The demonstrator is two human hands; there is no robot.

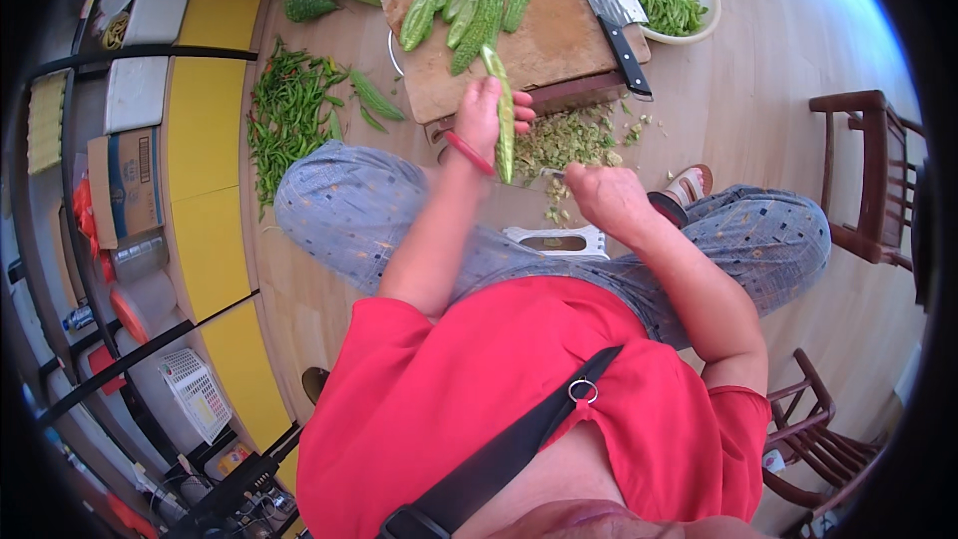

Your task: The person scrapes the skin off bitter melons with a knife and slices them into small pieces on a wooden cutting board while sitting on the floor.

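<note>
My left hand, a red band at its wrist, grips a halved bitter melon that is held lengthwise, its cut side showing pale green. Just right of it, my right hand is closed around a small metal utensil; only its tip sticks out, so its exact kind is hidden. Ahead of both hands lies a wooden cutting board with several bitter melon pieces on it. A cleaver with a black handle rests along the board's right edge. Scooped-out pith and seeds are heaped on the floor below the board.
Sliced green strips fill a pale bowl at the far right. Green chilies are spread on the floor at left, near a whole bitter melon. Yellow-fronted shelving lines the left side; wooden chairs stand right. A white stool shows between my legs.
</note>
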